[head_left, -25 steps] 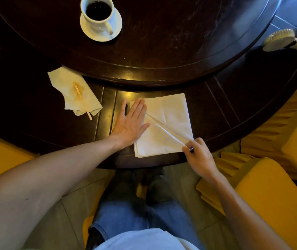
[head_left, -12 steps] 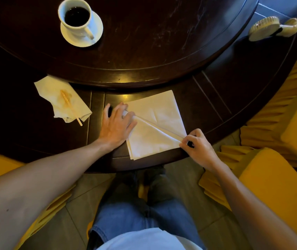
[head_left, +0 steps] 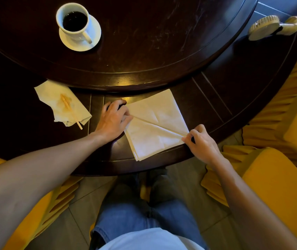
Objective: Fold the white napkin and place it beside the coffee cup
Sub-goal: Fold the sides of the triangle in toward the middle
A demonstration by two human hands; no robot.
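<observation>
The white napkin (head_left: 155, 123) lies on the dark table's outer ring (head_left: 216, 98) near the front edge, with a diagonal fold running across it. My left hand (head_left: 114, 120) has its fingers curled at the napkin's left corner, pinching the end of the fold. My right hand (head_left: 201, 143) pinches the fold's other end at the napkin's right corner. The white coffee cup (head_left: 74, 22), full of dark coffee, stands on a white saucer (head_left: 91, 38) on the raised centre disc, far left.
A crumpled, stained napkin (head_left: 61, 103) with a wooden stirrer (head_left: 71, 112) lies left of my left hand. A small cream handheld fan (head_left: 272, 27) rests at the far right of the table. Yellow chairs (head_left: 279, 181) stand on both sides.
My left hand has gone from lying flat on the napkin to curled fingers at its left corner. The right hand keeps its pinch. The view has shifted, so the cup appears lower.
</observation>
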